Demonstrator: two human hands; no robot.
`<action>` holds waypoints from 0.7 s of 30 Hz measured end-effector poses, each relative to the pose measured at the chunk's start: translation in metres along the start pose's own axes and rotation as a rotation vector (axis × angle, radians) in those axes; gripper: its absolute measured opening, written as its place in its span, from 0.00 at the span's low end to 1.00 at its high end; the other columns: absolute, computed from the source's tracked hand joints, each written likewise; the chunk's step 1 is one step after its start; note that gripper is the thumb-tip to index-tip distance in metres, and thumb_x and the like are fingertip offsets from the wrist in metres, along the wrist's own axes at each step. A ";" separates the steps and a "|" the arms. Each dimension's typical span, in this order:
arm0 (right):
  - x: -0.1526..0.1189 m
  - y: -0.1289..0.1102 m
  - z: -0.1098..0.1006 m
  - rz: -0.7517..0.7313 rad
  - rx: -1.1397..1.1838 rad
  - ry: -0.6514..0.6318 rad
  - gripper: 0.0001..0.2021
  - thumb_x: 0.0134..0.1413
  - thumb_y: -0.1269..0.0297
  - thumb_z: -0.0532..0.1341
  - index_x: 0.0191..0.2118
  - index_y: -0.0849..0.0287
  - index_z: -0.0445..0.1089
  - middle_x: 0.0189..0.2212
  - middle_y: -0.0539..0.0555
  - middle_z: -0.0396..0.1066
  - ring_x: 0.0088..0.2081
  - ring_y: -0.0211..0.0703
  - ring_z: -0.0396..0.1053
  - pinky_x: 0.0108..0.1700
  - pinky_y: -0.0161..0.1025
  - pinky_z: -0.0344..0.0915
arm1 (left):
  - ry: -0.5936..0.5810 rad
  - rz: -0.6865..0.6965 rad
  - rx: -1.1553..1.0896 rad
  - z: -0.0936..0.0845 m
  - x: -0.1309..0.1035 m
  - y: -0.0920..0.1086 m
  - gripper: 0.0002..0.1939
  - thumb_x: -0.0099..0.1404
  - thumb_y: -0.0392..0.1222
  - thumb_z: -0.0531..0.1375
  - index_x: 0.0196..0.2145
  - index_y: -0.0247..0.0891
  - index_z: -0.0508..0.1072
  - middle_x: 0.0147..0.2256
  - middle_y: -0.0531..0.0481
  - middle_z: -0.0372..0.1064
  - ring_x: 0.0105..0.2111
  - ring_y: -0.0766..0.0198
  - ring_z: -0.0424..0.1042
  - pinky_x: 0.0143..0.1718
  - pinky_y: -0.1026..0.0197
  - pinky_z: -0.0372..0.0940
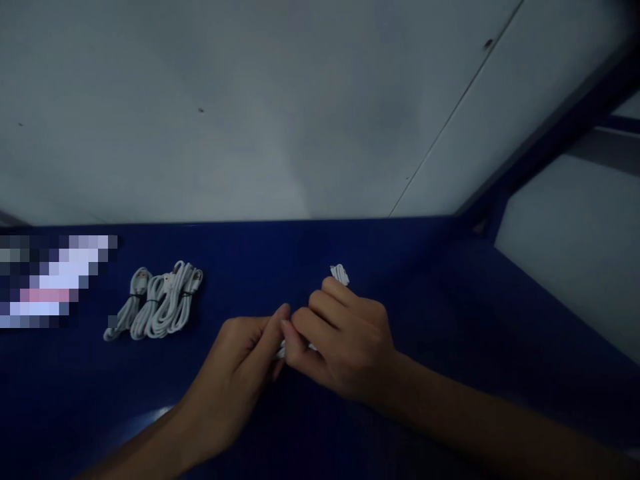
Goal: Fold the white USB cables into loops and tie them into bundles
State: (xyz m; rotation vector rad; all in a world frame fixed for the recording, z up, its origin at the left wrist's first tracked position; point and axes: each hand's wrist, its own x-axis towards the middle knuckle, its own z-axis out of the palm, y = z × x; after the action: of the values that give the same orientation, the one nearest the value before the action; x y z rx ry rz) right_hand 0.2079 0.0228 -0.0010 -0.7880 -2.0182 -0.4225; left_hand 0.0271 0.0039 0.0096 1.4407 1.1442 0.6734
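A coiled white cable (281,351) is mostly hidden between my two hands, low in the middle of the view. My left hand (243,367) is closed on it from the left, thumb and fingers pinched together. From the right, my right hand (345,333) grips the same bundle with curled fingers, its thumb tip close to my left fingertips. One end of the bundle (340,274) shows above my right knuckles. To the left, several white cables (163,303), coiled and bound with dark ties, lie side by side on the blue surface (270,260).
At the far left is a pixelated bright object (75,273). A pale panel (225,133) rises behind the blue surface. On the right, a dark blue frame bar (550,140) runs diagonally, with another pale panel (575,233) beyond it.
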 end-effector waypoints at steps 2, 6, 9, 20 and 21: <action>-0.001 0.000 -0.001 -0.039 0.000 0.026 0.17 0.68 0.73 0.63 0.24 0.60 0.72 0.20 0.47 0.64 0.23 0.35 0.58 0.23 0.37 0.55 | -0.037 -0.007 -0.050 0.000 -0.001 0.002 0.32 0.79 0.61 0.55 0.21 0.41 0.57 0.19 0.60 0.47 0.21 0.69 0.44 0.19 0.66 0.43; -0.004 0.000 -0.003 -0.176 0.032 0.105 0.08 0.67 0.70 0.63 0.35 0.61 0.79 0.24 0.49 0.70 0.25 0.36 0.65 0.23 0.37 0.59 | 0.038 -0.160 -0.208 -0.001 -0.004 0.000 0.28 0.73 0.62 0.60 0.22 0.41 0.63 0.23 0.57 0.55 0.21 0.68 0.52 0.19 0.66 0.51; -0.006 0.001 -0.003 -0.255 0.005 0.151 0.08 0.69 0.68 0.63 0.37 0.61 0.79 0.23 0.49 0.69 0.25 0.37 0.65 0.23 0.38 0.58 | 0.017 -0.301 -0.276 -0.003 -0.006 -0.004 0.25 0.71 0.64 0.61 0.25 0.42 0.68 0.23 0.57 0.58 0.19 0.67 0.56 0.18 0.65 0.52; 0.002 -0.006 -0.004 0.046 -0.003 0.078 0.20 0.66 0.72 0.63 0.21 0.57 0.65 0.17 0.45 0.61 0.21 0.34 0.56 0.22 0.38 0.53 | 0.046 0.092 0.032 0.004 -0.009 0.021 0.27 0.76 0.60 0.55 0.23 0.44 0.61 0.21 0.57 0.53 0.22 0.65 0.51 0.21 0.63 0.54; 0.001 -0.006 -0.004 0.014 -0.016 0.098 0.18 0.65 0.71 0.64 0.21 0.57 0.67 0.18 0.46 0.62 0.21 0.34 0.57 0.23 0.38 0.53 | 0.031 0.037 -0.007 0.002 -0.009 0.017 0.28 0.76 0.62 0.55 0.23 0.44 0.62 0.21 0.58 0.53 0.21 0.65 0.52 0.20 0.63 0.54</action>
State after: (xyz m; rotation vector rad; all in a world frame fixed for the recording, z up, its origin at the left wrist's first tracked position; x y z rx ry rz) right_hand 0.2061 0.0168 0.0014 -0.7759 -1.9201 -0.4607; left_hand 0.0302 -0.0032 0.0268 1.4532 1.1407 0.7268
